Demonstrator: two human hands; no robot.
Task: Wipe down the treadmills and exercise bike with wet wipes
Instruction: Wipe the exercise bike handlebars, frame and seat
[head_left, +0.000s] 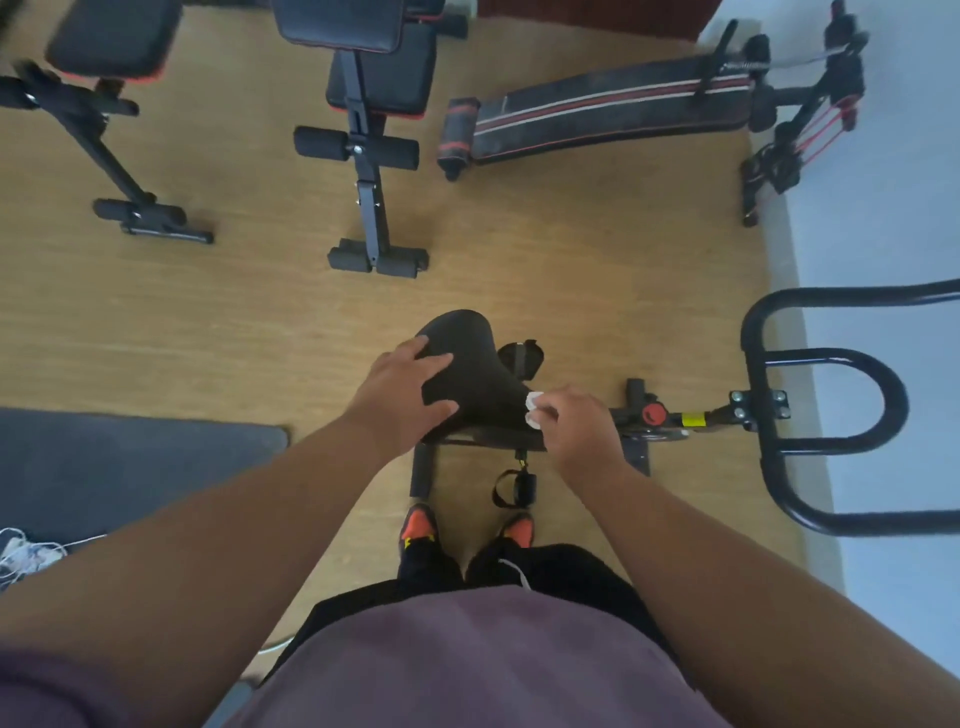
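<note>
Item in hand: the black padded saddle of the black steel exercise bike is being wiped; the bike stands at mid-scene, just beyond the person's orange-toed shoes.
Left hand: laid flat on the left flank of the saddle, fingers spread and straight, nothing grasped; a bracing role is judged.
Right hand: fingers curled, a small crumpled white wet wipe pinched and pressed to the narrow right end of the saddle.
Progress: the bike stage is judged under way, at the saddle. Whether any part of the saddle is already clean cannot be told; no wet sheen is visible.
Remaining, as judged: the black tubular handlebar loop at right, the frame with its red knob, and the strapped pedals.
Treadmills: only a dark grey flat deck is seen at near left, possibly a treadmill; its state cannot be told.
Floor: light wood-grain boards, meeting a pale grey strip at right.
Room, far side: two black padded benches with red trim, and a black striped sit-up board at far right.
Near left edge: white tangled cords are noted.
</note>
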